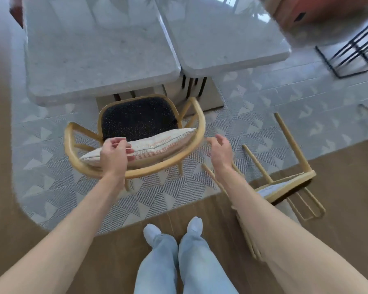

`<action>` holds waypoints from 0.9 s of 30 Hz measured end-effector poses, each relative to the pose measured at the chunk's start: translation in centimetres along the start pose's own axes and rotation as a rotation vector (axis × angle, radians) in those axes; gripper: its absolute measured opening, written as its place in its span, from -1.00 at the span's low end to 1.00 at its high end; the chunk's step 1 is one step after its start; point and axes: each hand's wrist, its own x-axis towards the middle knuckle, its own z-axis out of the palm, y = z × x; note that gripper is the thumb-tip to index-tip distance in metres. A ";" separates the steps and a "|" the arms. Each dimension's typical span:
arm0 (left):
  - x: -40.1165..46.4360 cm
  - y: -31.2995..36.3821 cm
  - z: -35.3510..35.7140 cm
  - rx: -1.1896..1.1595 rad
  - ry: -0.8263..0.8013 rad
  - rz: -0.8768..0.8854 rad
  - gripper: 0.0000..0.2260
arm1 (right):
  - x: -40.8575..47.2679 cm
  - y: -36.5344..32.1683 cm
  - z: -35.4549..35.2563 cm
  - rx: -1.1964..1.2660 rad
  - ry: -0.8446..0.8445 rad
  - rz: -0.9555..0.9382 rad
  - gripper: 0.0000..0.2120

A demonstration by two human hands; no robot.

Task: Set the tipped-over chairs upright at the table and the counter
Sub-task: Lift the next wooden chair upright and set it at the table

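chairs [134,134]: 2 (1 upright, 1 tipped [285,183]) | tables [98,49]: 2 | cushion [140,147]: 1 | hands [115,153]: 2

An upright chair [136,132] stands on the rug [263,98] before the surface [98,49], with a cushion [149,145] on its seat. To its right, a tipped-over chair [285,183] lies across the rug's edge. A wire rack [353,52] stands far right, behind.
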 end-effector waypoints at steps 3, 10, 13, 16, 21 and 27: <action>-3.0 0.1 2.3 0.124 -0.210 0.111 -0.89 | -2.3 -0.9 -5.1 0.089 0.011 -0.054 -0.62; -12.7 -3.8 8.8 0.141 -0.468 0.109 -0.85 | -5.8 2.7 -19.4 0.172 -0.041 -0.152 -0.74; -17.6 -5.2 12.5 0.146 -0.507 0.179 -0.81 | -6.9 5.3 -25.5 0.207 -0.061 -0.192 -0.80; -24.7 -7.4 16.7 0.121 -0.514 0.243 -0.80 | -8.0 8.6 -32.2 0.230 -0.084 -0.213 -0.79; -36.9 -13.7 24.2 0.104 -0.599 0.208 -0.81 | -9.7 13.9 -43.8 0.194 -0.072 -0.156 -0.82; -41.7 -19.0 31.7 0.132 -0.587 0.072 -0.81 | -6.4 18.1 -53.1 0.174 -0.008 -0.023 -0.76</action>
